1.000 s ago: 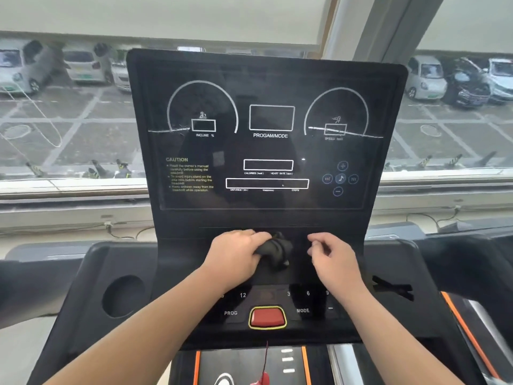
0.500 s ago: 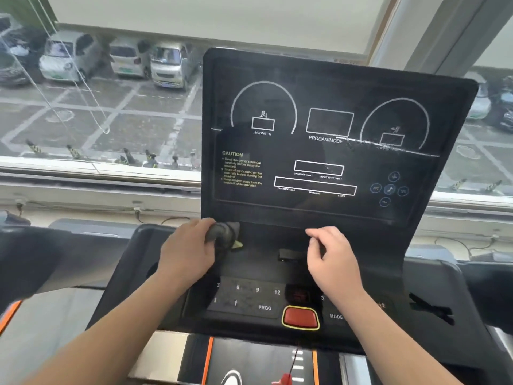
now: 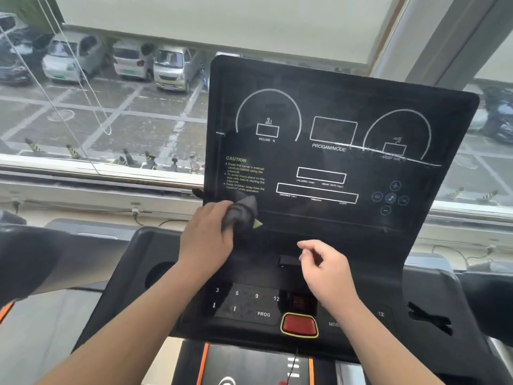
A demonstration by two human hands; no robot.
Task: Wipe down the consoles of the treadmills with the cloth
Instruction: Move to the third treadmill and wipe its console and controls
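**Cloth down at the panel's bottom-left corner**

The left hand [image 3: 206, 240] grips the cloth [image 3: 240, 213], a dark bunched wad with the fingers curled round it. It presses the cloth on the console [image 3: 333, 93] at about 8 o'clock of the display face, just under the CAUTION text [image 3: 244, 173]. The right hand [image 3: 324, 270] hovers at 4 o'clock from the cloth, above the ledge under the display. Its fingers are loosely curled, thumb near forefinger, with nothing visible in them.

The step in hand looks like wiping the upright display, low on its left side. Much of that face shows a dull haze, and a pale streak crosses the dials, so I judge this console far from done.

Next call: sweep the cloth toward 3 o'clock along the bottom edge, then work upward in rows, firm and flat. The keypad [image 3: 247, 301] and red button [image 3: 299, 325] at 6 o'clock want a lighter touch, so no key gets pressed.
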